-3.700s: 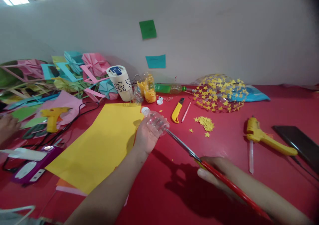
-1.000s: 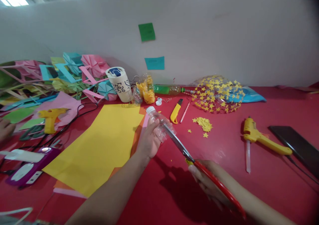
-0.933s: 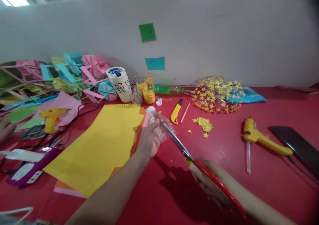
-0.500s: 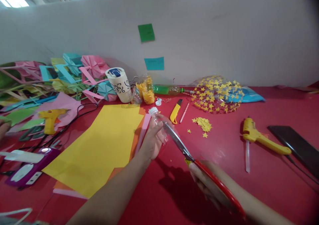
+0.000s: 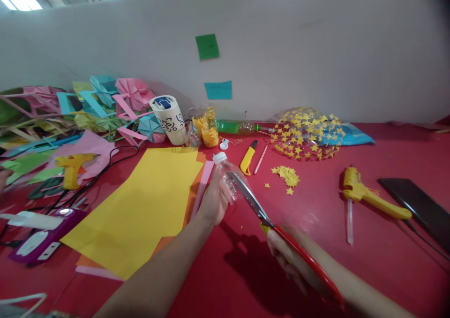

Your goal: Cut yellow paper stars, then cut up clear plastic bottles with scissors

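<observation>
My left hand [image 5: 213,200] is closed around a small clear plastic bottle [image 5: 228,173] with a white cap, held tilted above the red table [image 5: 316,224]. My right hand [image 5: 291,257] grips red-handled scissors [image 5: 281,231]. Their metal blades reach up and left into the bottle's lower end. A large yellow paper sheet [image 5: 140,205] lies just left of my left hand, over orange and pink sheets.
A yellow utility knife [image 5: 247,159], a pink straw and loose yellow paper stars [image 5: 288,174] lie behind the bottle. A yellow glue gun [image 5: 365,193] and a dark phone [image 5: 418,208] sit right. Another glue gun [image 5: 72,167], paper crafts, a cup [image 5: 170,119] and a star-covered clear dome [image 5: 305,132] stand around.
The bottle has tipped more upright and shifted slightly right in my left hand. The scissors stay at its lower end, with my right hand a little closer to me.
</observation>
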